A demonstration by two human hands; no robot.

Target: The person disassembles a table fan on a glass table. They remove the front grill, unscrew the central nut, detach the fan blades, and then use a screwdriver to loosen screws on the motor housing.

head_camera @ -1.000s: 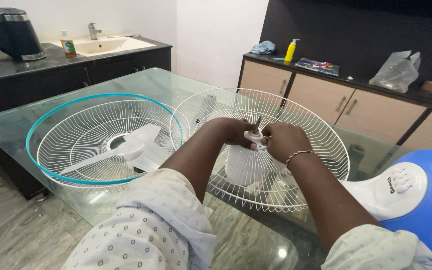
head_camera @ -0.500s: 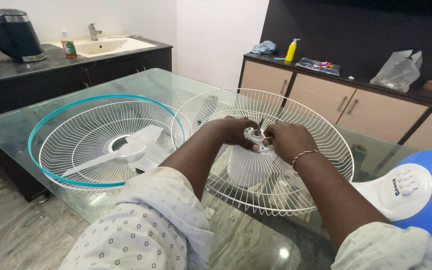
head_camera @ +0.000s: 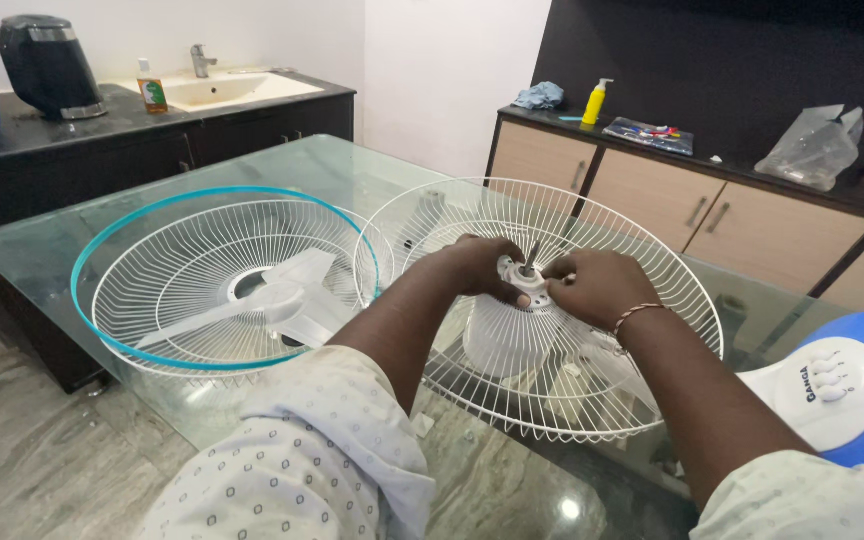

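Observation:
A white wire rear fan guard point(head_camera: 652, 300) lies dish-like on the glass table, fitted over the white motor housing point(head_camera: 502, 345). At its middle a white plastic ring nut point(head_camera: 524, 276) sits around the metal motor shaft point(head_camera: 533, 254). My left hand point(head_camera: 480, 262) grips the nut from the left and my right hand point(head_camera: 597, 285) pinches it from the right. To the left lies the front guard with a teal rim point(head_camera: 122, 245), and the translucent fan blade point(head_camera: 272, 300) rests inside it.
The fan's blue and white base point(head_camera: 852, 390) with buttons lies at the right. The glass table point(head_camera: 42, 255) ends near me. A dark counter with a kettle point(head_camera: 47, 65) and sink point(head_camera: 227, 88) stands behind left; a sideboard point(head_camera: 752, 225) with a yellow bottle stands behind right.
Both hands stay on the ring nut at the guard's centre and have shifted slightly around it. The view has drifted a little, so everything sits further right.

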